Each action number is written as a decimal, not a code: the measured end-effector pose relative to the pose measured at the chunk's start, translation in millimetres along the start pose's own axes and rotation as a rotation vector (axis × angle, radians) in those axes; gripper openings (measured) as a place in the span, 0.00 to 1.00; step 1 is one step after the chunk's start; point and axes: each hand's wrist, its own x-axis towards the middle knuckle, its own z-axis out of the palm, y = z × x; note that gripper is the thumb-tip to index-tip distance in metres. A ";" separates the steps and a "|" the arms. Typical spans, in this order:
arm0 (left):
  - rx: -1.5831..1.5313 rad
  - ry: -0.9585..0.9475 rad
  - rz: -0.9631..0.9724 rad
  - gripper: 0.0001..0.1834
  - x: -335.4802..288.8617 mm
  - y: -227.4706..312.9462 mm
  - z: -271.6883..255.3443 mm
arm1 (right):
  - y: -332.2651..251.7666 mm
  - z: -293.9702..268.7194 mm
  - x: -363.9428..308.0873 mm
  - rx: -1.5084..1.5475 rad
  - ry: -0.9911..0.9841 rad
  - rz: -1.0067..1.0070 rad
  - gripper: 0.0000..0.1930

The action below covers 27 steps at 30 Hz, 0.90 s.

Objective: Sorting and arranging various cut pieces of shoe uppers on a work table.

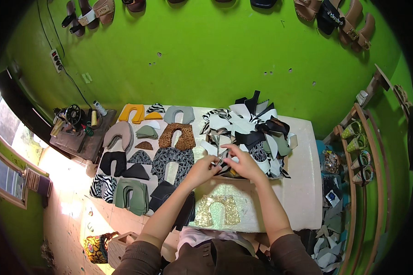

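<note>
Green wall (192, 68), pale bench (300, 197); left hand (206, 169) and right hand (243, 163) meet over scraps (250, 138), grip closure indeterminable; scraps probably light, supple: pinch edges.

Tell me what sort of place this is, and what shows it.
Probably a small sandal-making workshop: sandals line the top of the green wall, a sewing machine stands at left, and a heap of cut pieces lies beside stacked U-shaped ones on the table.
</note>
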 end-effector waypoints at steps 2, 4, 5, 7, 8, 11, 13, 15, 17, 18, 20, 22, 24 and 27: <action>-0.078 -0.145 -0.240 0.16 0.1 -1.3 9.2 | 13.4 16.2 -6.2 0.164 0.160 -0.174 0.21; -0.112 -0.064 -0.255 0.13 -9.7 -9.6 25.1 | 24.7 29.2 -15.8 0.315 0.229 -0.166 0.20; -0.301 0.012 -0.262 0.13 -17.2 -20.2 32.5 | 30.0 35.6 -22.2 0.304 0.235 -0.081 0.19; -0.651 0.064 -0.307 0.12 -29.7 -22.8 39.5 | 37.9 45.1 -33.6 0.301 0.196 0.038 0.17; -0.656 0.058 -0.308 0.12 -33.7 -20.2 39.7 | 39.7 47.8 -38.9 0.317 0.179 0.057 0.17; -0.854 -0.012 -0.490 0.13 -43.1 -27.1 30.7 | 38.6 48.0 -41.6 0.301 0.179 0.022 0.15; -0.911 -0.044 -0.506 0.13 -46.0 -29.7 23.6 | 36.3 45.4 -42.1 0.165 0.115 0.033 0.14; -0.972 -0.035 -0.525 0.10 -45.0 -25.0 20.2 | 33.7 41.5 -34.2 0.060 0.138 -0.001 0.14; -1.006 0.037 -0.537 0.10 -46.4 -32.3 18.0 | 35.7 39.6 -20.9 -0.194 0.229 -0.160 0.15; -1.038 0.108 -0.552 0.10 -47.1 -36.3 16.8 | 35.5 39.0 -12.8 -0.194 0.226 -0.166 0.15; -1.062 0.158 -0.559 0.09 -46.5 -40.1 15.6 | 34.0 37.0 3.5 -0.600 0.387 -0.287 0.16; -1.107 0.259 -0.578 0.09 -47.2 -44.3 12.2 | 44.2 39.4 20.0 -0.693 0.421 -0.350 0.14; -1.104 0.293 -0.591 0.10 -48.4 -47.2 10.2 | 52.7 40.3 31.9 -0.867 0.399 -0.402 0.14; -1.108 0.318 -0.621 0.10 -51.9 -50.2 7.2 | 57.3 41.0 41.5 -0.830 0.358 -0.310 0.09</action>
